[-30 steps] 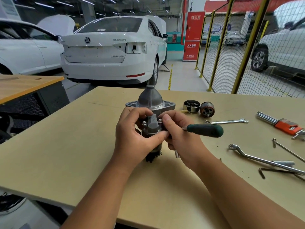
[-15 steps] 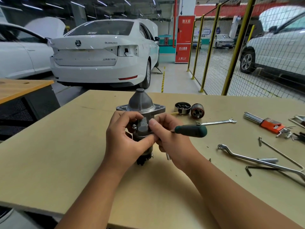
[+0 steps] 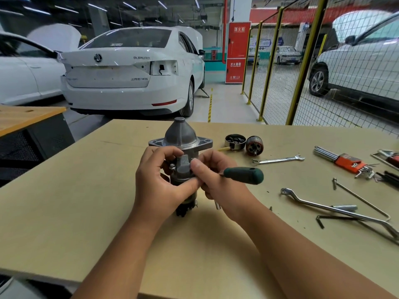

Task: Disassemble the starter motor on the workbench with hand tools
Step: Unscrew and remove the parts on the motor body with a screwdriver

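The grey starter motor (image 3: 181,137) stands nose-up on the workbench (image 3: 64,201), its cone-shaped housing and mounting flange at the top. My left hand (image 3: 157,186) grips the motor body from the left, thumb across its front. My right hand (image 3: 218,180) holds a green-handled screwdriver (image 3: 244,175) whose handle sticks out to the right, while its thumb and fingers touch the solenoid part (image 3: 183,166) of the motor. The screwdriver's metal tip (image 3: 217,205) pokes out below my right hand.
Behind the motor to the right lie a brush-holder cap (image 3: 235,141) and an armature (image 3: 254,145). A combination spanner (image 3: 278,160), an orange hex key set (image 3: 345,161), a ring spanner (image 3: 336,209), a long bolt (image 3: 360,198) and a black hex key (image 3: 330,219) lie on the right.
My hands and the motor keep the same hold. Only my head has shifted, so the whole scene slid slightly left in view.
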A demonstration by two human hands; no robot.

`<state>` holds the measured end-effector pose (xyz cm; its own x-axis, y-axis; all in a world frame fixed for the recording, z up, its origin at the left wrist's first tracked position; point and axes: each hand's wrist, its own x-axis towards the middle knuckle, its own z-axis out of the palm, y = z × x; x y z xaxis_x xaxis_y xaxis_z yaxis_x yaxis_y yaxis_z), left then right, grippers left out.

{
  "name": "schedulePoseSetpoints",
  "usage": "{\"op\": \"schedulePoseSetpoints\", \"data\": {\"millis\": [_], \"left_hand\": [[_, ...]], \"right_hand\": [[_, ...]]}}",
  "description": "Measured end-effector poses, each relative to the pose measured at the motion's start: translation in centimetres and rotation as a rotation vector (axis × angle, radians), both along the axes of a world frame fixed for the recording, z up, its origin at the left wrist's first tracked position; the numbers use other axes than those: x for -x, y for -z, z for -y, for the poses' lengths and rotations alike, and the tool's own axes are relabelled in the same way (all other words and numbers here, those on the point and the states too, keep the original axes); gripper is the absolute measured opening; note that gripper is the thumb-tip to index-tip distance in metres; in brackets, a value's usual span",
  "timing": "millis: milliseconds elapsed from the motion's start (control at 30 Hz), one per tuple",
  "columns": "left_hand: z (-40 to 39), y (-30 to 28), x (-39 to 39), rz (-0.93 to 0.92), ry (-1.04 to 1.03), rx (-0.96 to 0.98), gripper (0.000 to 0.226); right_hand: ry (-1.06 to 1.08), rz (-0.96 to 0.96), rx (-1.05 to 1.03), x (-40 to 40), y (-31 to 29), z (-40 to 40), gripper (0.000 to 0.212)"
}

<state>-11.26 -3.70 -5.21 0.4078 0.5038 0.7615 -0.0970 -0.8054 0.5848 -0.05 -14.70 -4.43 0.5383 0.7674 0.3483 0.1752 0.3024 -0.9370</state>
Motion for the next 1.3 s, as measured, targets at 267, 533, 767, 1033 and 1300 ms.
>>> {"op": "schedulePoseSetpoints", "data": {"millis": [267,533,767,1033,1300], "left_hand": [[-0.13,0.02,-0.06,0.005,0.008,0.008,0.055],[0.01,-0.08,-0.01,0.007,0.021,0.013,0.055],[-0.07,0.01,-0.03,0.007,0.011,0.007,0.053],[-0.12,0.08,-0.01,-0.003,0.020,0.003,0.053],[-0.08,0.11,-0.09,0.013,0.030,0.011,0.052]], "right_hand": [[0.006,-0.003,0.021,0.00,0.01,0.00,0.020],[0.027,-0.049,0.040,0.03,0.27,-0.33,0.027],[-0.001,-0.051,0.021,-0.02,0.23,-0.21,0.025],[-0.003,-0.048,0.033,-0.10,0.36,-0.24,0.024],[-0.003,-0.077,0.030,-0.05,0.39,-0.34,0.028]]}}
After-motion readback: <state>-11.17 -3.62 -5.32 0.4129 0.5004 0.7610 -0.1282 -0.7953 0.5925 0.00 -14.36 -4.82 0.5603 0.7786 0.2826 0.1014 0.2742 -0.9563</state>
